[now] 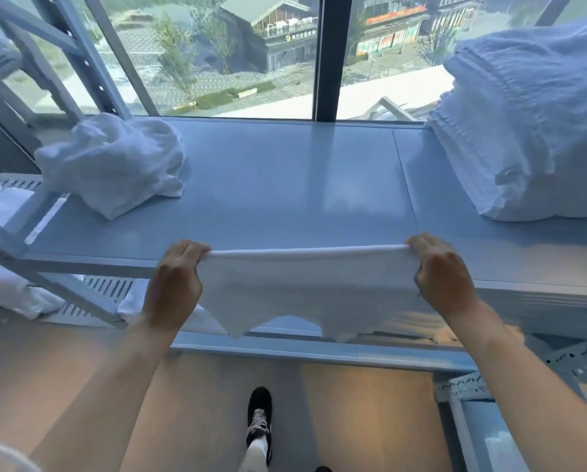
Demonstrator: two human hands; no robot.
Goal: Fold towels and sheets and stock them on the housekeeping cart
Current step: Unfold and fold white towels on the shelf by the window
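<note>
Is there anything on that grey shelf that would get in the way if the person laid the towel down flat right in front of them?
Nothing visible does. The towel hangs between the left hand and right hand, and the shelf beyond it is bare. The crumpled cloth sits off to the left, the folded stack to the right.

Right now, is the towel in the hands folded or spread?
Folded: the towel hangs doubled from a rolled top edge stretched between both hands, uneven corners below.
</note>
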